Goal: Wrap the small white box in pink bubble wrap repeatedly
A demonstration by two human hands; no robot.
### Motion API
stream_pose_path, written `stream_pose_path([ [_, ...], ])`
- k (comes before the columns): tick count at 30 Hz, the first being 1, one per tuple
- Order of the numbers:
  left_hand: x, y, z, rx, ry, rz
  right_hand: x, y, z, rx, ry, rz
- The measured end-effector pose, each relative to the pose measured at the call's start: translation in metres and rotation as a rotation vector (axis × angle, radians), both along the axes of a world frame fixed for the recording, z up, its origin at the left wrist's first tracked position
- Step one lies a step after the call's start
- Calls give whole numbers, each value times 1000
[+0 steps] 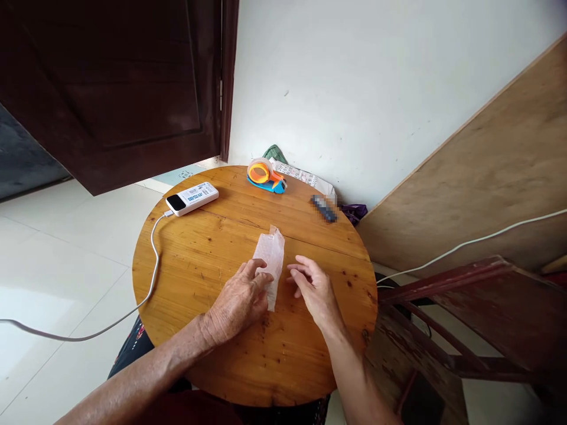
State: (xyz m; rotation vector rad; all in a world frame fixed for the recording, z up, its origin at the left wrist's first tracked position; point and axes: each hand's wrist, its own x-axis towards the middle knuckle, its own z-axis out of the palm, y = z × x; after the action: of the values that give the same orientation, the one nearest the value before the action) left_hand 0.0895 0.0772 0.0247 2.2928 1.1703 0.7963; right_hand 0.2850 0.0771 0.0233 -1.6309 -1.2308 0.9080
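Note:
A thin, whitish, translucent strip of what looks like foam or bubble wrap [273,251] lies lengthwise on the round wooden table [190,260]. Its top end is narrower and shiny, like clear tape. My left hand [241,295] rests over the strip's lower left side, index finger and thumb apart, the other fingers partly hidden beneath. Whether it presses on the strip I cannot tell. Just right of the strip, my right hand [314,292] hovers with fingers loosely bent and apart, holding nothing.
An orange and blue tape dispenser [266,176] stands at the table's far edge. A white power bank [194,198] with a cable [155,254] lies far left. A dark, blurred-out object [324,208] sits far right. A wooden chair [478,319] is beside the table.

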Motion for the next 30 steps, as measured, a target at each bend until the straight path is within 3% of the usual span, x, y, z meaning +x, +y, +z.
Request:
stream_pose_path([
  [4,-1,2,-3,-39,-37,7,-4,15,2,-179,218,32],
  [11,-5,28,10,-245,63,-124,-8,31,1,-159,275,90],
  [15,-7,36,17,-285,55,-196,-3,34,3,-180,263,161],
  [23,-8,28,17,-235,41,-208,-3,59,7,-295,131,227],
  [27,-5,17,23,-99,190,-139,-6,67,-1,-271,52,253],
  [30,-3,11,26,8,243,-181,-8,71,-5,-221,15,223],
])
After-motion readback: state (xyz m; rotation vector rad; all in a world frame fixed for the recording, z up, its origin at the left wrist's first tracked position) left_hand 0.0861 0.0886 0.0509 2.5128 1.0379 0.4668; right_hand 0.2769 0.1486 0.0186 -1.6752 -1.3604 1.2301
